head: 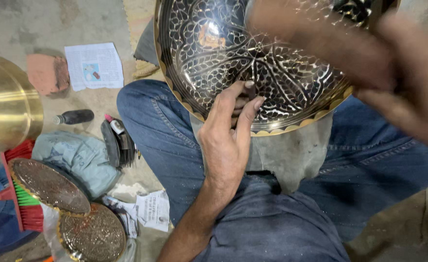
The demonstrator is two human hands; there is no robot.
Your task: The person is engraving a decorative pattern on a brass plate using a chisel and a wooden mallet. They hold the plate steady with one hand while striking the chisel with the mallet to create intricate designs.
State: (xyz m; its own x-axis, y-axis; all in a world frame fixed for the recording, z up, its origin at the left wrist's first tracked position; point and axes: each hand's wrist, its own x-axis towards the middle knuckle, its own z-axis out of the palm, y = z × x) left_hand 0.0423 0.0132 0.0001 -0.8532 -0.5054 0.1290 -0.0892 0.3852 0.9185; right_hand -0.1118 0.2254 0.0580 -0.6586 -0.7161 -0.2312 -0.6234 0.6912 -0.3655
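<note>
L hand [226, 140] sits at centre, fingers loosely curled, tips pressed on the lower rim area of the engraved brass plate [233, 53], which rests on the lap at 12 o'clock. R hand [398, 77] at 2 o'clock is blurred over the plate; can't tell its grip or whether it holds anything. Plate's black-filled leaf pattern looks largely done, w/ gold rim scallops showing. At 8 o'clock, two patterned plates [68, 208] lie stacked; plain brass bowl [5, 106] at 9.

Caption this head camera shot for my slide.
Left hand steadies a round engraved brass plate on the lap; blurred right hand above.
</note>
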